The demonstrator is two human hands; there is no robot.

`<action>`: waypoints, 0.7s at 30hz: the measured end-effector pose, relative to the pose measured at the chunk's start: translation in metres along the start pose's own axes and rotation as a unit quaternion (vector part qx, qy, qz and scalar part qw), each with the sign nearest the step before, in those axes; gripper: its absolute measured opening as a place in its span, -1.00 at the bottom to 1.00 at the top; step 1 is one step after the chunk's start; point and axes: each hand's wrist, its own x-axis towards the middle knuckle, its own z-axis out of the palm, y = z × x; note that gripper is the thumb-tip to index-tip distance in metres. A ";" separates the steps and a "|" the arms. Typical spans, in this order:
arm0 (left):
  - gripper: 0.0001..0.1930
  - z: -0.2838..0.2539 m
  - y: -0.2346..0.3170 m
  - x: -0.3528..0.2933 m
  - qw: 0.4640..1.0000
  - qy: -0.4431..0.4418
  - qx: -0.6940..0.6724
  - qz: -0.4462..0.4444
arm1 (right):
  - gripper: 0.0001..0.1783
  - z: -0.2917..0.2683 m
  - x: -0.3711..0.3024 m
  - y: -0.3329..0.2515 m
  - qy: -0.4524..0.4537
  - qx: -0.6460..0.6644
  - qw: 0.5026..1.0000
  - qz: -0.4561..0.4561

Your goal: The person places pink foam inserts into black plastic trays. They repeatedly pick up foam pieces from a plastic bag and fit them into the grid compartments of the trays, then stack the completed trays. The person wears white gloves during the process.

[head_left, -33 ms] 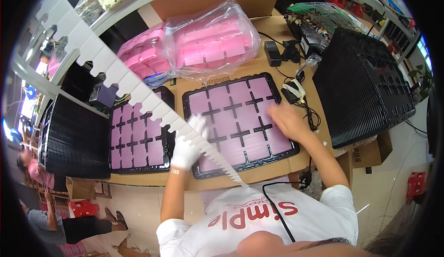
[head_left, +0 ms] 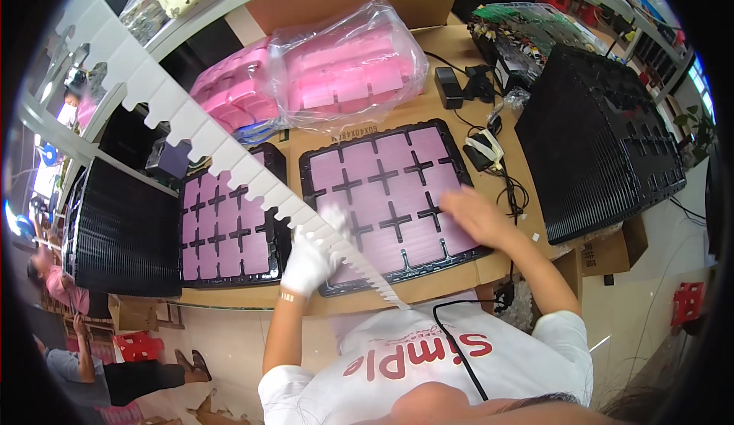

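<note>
A black plastic tray [head_left: 405, 276] lies in front of me, its compartments lined with pink-purple sheets [head_left: 367, 207] between black cross-shaped dividers. My left hand [head_left: 308, 261], in a white glove, is at the tray's left edge. Its fingers are smeared by motion and partly hidden behind a long white notched strip [head_left: 229, 169] crossing the view. Over the tray's right side is my bare right hand [head_left: 478, 217], fingers stretched toward the middle, slightly blurred, with nothing visible in them.
At left is a similar filled tray [head_left: 229, 230] beside a stack of black trays [head_left: 126, 230]. Another black stack [head_left: 604, 150] stands at right. Bagged pink foam pieces [head_left: 348, 73] lie behind, with a black adapter [head_left: 449, 89] and cables [head_left: 514, 196]. A person [head_left: 84, 364] is at lower left.
My right hand has moved slightly down, toward me, over the tray's right side. My left hand has shifted slightly, its fingers blurred. The trays have stayed in place.
</note>
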 end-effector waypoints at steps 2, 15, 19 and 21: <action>-0.72 -0.013 0.034 -0.036 0.998 -0.037 0.026 0.044 | -0.66 0.001 -0.047 -0.013 -0.075 -0.094 0.991 -0.055; -0.86 -0.006 0.069 -0.078 0.929 0.253 -0.061 -0.262 | -0.50 -0.003 -0.092 -0.001 -0.014 -0.105 0.994 0.034; -0.68 0.018 0.066 -0.089 0.727 0.216 -0.411 -0.506 | -0.34 0.020 -0.081 -0.026 0.047 -0.090 0.985 0.142; -0.62 0.020 0.055 -0.095 0.682 0.183 -0.462 -0.537 | -0.34 0.019 -0.077 -0.036 0.054 -0.137 0.979 0.140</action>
